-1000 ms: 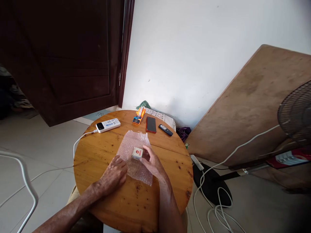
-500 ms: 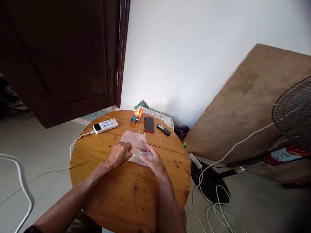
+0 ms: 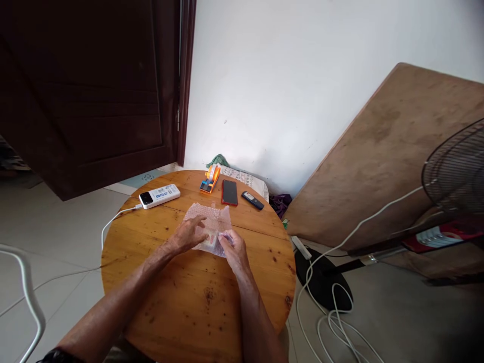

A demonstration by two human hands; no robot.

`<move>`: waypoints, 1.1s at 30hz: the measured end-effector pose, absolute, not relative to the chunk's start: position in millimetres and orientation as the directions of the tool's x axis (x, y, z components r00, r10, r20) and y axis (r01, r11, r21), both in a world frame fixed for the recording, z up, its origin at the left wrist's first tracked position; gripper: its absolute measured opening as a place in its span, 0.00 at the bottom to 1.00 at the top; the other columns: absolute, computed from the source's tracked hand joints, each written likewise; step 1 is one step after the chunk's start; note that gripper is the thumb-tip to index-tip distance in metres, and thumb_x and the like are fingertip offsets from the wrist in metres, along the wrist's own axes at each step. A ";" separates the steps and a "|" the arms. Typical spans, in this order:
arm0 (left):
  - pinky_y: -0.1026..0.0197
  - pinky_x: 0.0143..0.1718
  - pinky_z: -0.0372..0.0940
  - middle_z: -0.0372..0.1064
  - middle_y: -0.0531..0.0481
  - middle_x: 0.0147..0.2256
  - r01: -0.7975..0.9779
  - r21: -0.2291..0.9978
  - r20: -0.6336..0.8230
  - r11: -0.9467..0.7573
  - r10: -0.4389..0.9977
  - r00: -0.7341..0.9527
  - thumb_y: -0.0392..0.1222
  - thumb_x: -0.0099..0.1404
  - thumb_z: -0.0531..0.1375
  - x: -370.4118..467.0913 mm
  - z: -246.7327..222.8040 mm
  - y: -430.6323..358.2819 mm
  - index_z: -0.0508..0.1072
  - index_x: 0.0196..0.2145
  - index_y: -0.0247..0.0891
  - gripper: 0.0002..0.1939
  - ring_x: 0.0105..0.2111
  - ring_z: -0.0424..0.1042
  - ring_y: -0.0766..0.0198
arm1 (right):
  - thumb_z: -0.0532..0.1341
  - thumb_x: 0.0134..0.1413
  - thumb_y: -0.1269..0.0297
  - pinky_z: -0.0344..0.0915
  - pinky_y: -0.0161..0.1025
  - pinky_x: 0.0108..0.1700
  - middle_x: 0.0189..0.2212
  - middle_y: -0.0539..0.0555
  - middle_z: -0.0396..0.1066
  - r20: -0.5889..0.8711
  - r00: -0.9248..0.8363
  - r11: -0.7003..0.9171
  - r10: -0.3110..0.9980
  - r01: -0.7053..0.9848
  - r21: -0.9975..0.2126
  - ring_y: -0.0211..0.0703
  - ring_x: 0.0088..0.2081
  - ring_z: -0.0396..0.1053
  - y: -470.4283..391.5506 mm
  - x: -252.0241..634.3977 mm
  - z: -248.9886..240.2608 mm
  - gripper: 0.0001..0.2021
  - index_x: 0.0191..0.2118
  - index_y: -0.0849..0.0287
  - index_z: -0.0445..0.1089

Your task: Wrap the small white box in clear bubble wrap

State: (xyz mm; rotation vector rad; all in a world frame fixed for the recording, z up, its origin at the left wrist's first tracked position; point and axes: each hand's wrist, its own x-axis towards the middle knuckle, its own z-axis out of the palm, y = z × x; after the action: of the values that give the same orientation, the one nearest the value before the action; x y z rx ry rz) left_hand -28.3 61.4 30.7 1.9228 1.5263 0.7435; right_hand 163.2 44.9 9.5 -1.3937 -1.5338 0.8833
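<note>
A sheet of clear, pinkish bubble wrap [image 3: 215,214] lies on the round wooden table [image 3: 212,302]. A small pale item with a reddish mark [image 3: 210,240] shows at its near part; its kind cannot be made out. Over the left side of the wrap is my left hand [image 3: 186,235], thumb and fingers apart, with nothing held between them. My right hand [image 3: 236,252] pinches the wrap's right edge between thumb and fingers.
Behind the wrap lie a tape dispenser [image 3: 210,179], a red-edged phone [image 3: 229,192], a dark handheld device [image 3: 252,200] and a white device [image 3: 159,196] with a cable plugged in. A standing fan [image 3: 454,176] and loose cables are at the right.
My left hand has gone from curled fingers to spread ones above the wrap. The right hand's grip has shifted slightly along the wrap's edge. The view has shifted a little.
</note>
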 end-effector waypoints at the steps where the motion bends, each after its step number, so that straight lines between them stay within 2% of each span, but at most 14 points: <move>1: 0.59 0.42 0.68 0.77 0.47 0.44 0.643 0.745 0.054 -0.177 0.977 0.206 0.39 0.57 0.63 -26.1 28.9 62.6 0.70 0.55 0.37 0.26 0.38 0.76 0.59 | 0.58 0.49 0.55 0.56 0.33 0.29 0.22 0.47 0.63 0.121 -0.005 0.114 0.993 0.370 -0.922 0.38 0.26 0.59 44.8 163.1 9.9 0.11 0.27 0.57 0.65; 4: 0.60 0.48 0.67 0.77 0.46 0.44 0.586 0.794 0.034 -0.163 0.974 0.225 0.35 0.57 0.61 -21.6 24.3 64.1 0.74 0.49 0.36 0.20 0.45 0.75 0.58 | 0.59 0.48 0.55 0.56 0.33 0.28 0.21 0.46 0.62 0.085 -0.008 0.083 0.996 0.324 -0.943 0.38 0.25 0.59 43.9 163.4 12.2 0.11 0.25 0.57 0.64; 7: 0.60 0.51 0.66 0.77 0.46 0.46 0.544 0.824 0.028 -0.157 0.971 0.238 0.34 0.57 0.60 -22.5 23.2 60.2 0.76 0.46 0.36 0.18 0.48 0.74 0.59 | 0.60 0.46 0.56 0.55 0.33 0.27 0.21 0.46 0.62 0.036 -0.015 0.038 0.999 0.283 -0.958 0.37 0.24 0.58 42.1 164.0 15.3 0.10 0.25 0.58 0.65; 12: 0.60 0.49 0.68 0.78 0.47 0.44 0.496 0.858 0.000 -0.130 0.967 0.254 0.33 0.57 0.58 -27.8 23.8 52.1 0.77 0.44 0.36 0.17 0.45 0.75 0.60 | 0.60 0.44 0.59 0.52 0.32 0.25 0.18 0.45 0.59 -0.034 -0.050 -0.016 0.998 0.317 -0.948 0.35 0.22 0.55 39.8 164.6 17.5 0.08 0.24 0.58 0.67; 17: 0.61 0.43 0.69 0.78 0.47 0.42 0.444 0.892 -0.031 -0.081 0.971 0.238 0.35 0.57 0.59 -27.1 17.0 55.9 0.77 0.43 0.36 0.16 0.42 0.76 0.61 | 0.60 0.44 0.61 0.52 0.32 0.24 0.18 0.46 0.60 0.005 -0.029 0.016 1.000 0.401 -0.916 0.36 0.22 0.56 41.2 169.4 13.7 0.07 0.23 0.57 0.66; 22: 0.62 0.43 0.68 0.78 0.48 0.38 0.423 0.904 -0.037 -0.071 0.970 0.242 0.36 0.56 0.59 -26.8 16.2 59.1 0.77 0.41 0.34 0.15 0.39 0.75 0.61 | 0.59 0.47 0.61 0.55 0.34 0.27 0.19 0.47 0.63 0.044 -0.067 0.071 0.997 0.475 -0.877 0.38 0.23 0.60 42.3 173.5 10.9 0.07 0.23 0.56 0.65; 25: 0.63 0.40 0.67 0.78 0.48 0.36 0.463 0.881 -0.032 -0.095 0.966 0.258 0.37 0.56 0.58 -27.3 21.4 58.2 0.77 0.41 0.34 0.15 0.37 0.74 0.62 | 0.58 0.49 0.64 0.59 0.36 0.31 0.24 0.48 0.67 0.114 -0.068 0.132 0.991 0.582 -0.802 0.41 0.28 0.65 41.2 171.7 11.0 0.03 0.28 0.56 0.67; 29: 0.63 0.33 0.65 0.76 0.51 0.31 0.526 0.848 -0.098 -0.064 0.957 0.274 0.38 0.57 0.56 -27.4 28.8 57.7 0.77 0.42 0.35 0.16 0.28 0.71 0.64 | 0.57 0.51 0.69 0.62 0.40 0.41 0.36 0.54 0.72 0.386 -0.086 0.335 0.919 0.686 -0.645 0.47 0.39 0.68 36.6 164.6 16.1 0.09 0.39 0.56 0.70; 31: 0.64 0.33 0.65 0.76 0.51 0.31 0.545 0.835 -0.102 -0.071 0.955 0.280 0.38 0.56 0.56 -27.4 31.1 58.4 0.77 0.41 0.36 0.16 0.29 0.71 0.64 | 0.55 0.54 0.71 0.60 0.42 0.44 0.38 0.56 0.71 0.521 -0.154 0.458 0.840 0.716 -0.527 0.48 0.41 0.67 32.4 160.3 21.3 0.09 0.38 0.56 0.71; 33: 0.64 0.36 0.65 0.76 0.51 0.32 0.563 0.818 -0.067 -0.114 0.955 0.290 0.39 0.56 0.57 -27.6 32.2 59.8 0.77 0.39 0.36 0.14 0.33 0.72 0.63 | 0.54 0.56 0.72 0.58 0.44 0.46 0.39 0.56 0.72 0.594 -0.223 0.538 0.773 0.726 -0.427 0.48 0.42 0.66 27.5 156.2 27.1 0.10 0.37 0.56 0.72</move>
State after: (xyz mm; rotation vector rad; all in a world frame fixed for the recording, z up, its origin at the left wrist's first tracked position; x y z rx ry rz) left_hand -27.6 59.8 32.2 1.7869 1.3732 0.6390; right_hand 156.2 27.5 27.1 -1.2141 -1.9786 0.0734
